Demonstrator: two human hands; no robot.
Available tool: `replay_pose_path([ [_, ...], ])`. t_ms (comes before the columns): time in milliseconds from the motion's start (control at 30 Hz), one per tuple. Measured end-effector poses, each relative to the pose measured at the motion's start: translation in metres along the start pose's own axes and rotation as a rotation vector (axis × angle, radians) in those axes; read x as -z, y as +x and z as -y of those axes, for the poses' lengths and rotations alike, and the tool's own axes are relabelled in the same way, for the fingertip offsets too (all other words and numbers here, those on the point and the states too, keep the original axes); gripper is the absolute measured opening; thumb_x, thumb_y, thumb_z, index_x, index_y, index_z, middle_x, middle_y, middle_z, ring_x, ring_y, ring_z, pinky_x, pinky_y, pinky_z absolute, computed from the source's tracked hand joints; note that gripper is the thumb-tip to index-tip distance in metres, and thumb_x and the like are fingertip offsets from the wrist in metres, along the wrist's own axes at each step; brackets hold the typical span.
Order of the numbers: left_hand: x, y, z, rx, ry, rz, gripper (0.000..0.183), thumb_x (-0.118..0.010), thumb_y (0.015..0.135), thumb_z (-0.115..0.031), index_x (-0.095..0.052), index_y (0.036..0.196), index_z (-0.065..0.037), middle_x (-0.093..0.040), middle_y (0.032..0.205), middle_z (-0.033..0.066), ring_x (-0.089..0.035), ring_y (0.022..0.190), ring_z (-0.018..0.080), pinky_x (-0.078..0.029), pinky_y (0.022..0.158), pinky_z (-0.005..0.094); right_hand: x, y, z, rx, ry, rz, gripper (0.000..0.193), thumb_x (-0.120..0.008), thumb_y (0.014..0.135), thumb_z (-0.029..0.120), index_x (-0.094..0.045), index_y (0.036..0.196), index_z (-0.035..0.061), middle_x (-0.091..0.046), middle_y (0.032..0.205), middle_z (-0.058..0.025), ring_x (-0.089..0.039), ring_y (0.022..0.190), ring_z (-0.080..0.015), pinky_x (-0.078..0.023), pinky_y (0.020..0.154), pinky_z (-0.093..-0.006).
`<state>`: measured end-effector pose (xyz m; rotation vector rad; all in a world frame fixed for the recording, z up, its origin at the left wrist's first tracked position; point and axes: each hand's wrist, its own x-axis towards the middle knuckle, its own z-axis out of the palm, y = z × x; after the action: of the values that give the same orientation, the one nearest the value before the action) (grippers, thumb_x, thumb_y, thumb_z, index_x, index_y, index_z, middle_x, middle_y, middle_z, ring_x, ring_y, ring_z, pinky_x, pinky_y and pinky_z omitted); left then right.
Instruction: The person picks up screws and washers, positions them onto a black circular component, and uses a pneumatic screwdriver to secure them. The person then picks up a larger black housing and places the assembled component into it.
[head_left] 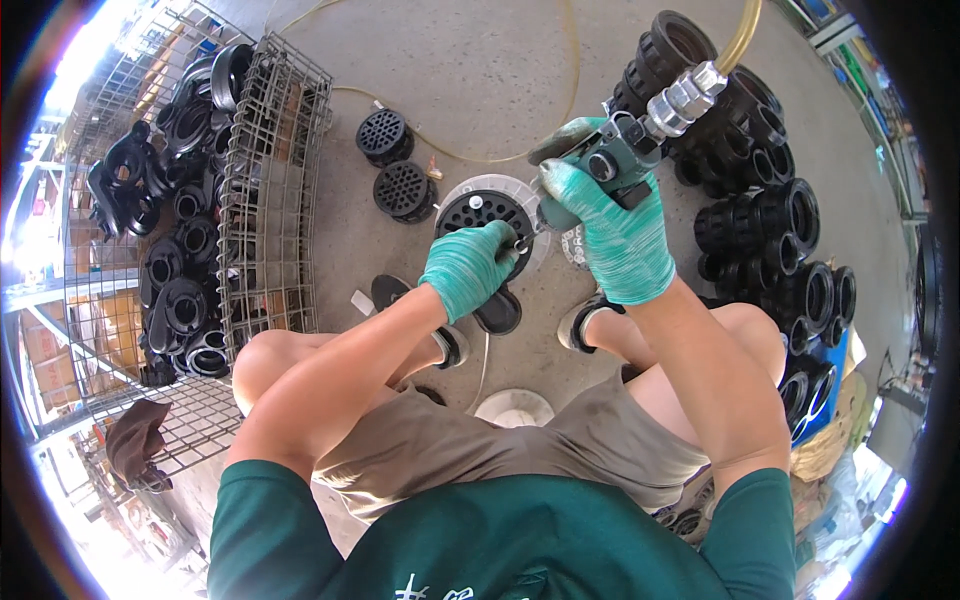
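1. Head view, looking straight down: I'm seated low with knees apart, and the work sits on the concrete floor (480, 60) between my feet, which keeps it close under both hands.
2. My right hand (620, 235), in a teal glove, is wrapped tight around the grip of a pneumatic driver (610, 165). The tool tilts down and to the left, so its nose meets the piece from above.
3. A yellowish air hose (745, 35) runs off the tool's metal coupling toward the top edge, trailing away from the work rather than across it.
4. My left hand (468, 268), also gloved, is curled down on the near rim of the black perforated disc (485, 215). The fingertips pinch something small and metallic by the tool's nose, likely a screw, though I can't tell for sure.
5. That disc rests on a pale round base, flat on the floor, just ahead of my sandals.
6. Two more perforated discs (392, 165) lie just beyond it on the left, within reach.
7. Black flanged fittings (770, 220) are stacked on my right; a wire cage (270, 180) on my left holds more black parts.
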<state>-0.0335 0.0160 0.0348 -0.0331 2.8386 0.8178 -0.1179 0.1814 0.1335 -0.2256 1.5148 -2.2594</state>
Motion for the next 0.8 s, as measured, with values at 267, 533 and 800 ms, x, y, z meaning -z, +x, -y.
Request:
replay_pose_path([
  [267,-0.001,0.003,-0.001,-0.011,0.036,0.046,0.023,-0.065,0.09,-0.031,-0.067,0.101,-0.011,-0.07,0.079,0.0157,-0.067,0.074,0.0377,-0.052,0.066,0.0483,0.001,-0.003,-0.014,0.075,-0.008,0.048,0.03,-0.073,0.086,-0.003,-0.065,0.114,0.0066,-0.067,0.098,0.0012,-0.063,0.087,-0.0076,-0.055,0.083,-0.026],
  [533,-0.01,0.008,0.011,-0.088,0.058,0.086,0.021,-0.064,0.089,-0.028,-0.067,0.093,-0.008,-0.069,0.078,0.0178,-0.067,0.071,0.0386,-0.052,0.063,0.0484,-0.004,-0.007,-0.026,0.124,-0.155,0.249,0.034,-0.076,0.083,0.0,-0.064,0.115,0.0053,-0.068,0.101,0.0005,-0.062,0.09,-0.0079,-0.053,0.083,-0.027],
  [800,-0.023,0.007,0.027,-0.213,-0.06,0.003,0.022,-0.066,0.086,-0.03,-0.071,0.086,-0.009,-0.069,0.076,0.0155,-0.066,0.069,0.0383,-0.051,0.06,0.0482,-0.019,0.001,-0.02,0.125,-0.381,0.419,0.032,-0.067,0.079,-0.009,-0.058,0.105,0.0062,-0.069,0.097,-0.0067,-0.065,0.091,-0.0157,-0.057,0.082,-0.0338],
])
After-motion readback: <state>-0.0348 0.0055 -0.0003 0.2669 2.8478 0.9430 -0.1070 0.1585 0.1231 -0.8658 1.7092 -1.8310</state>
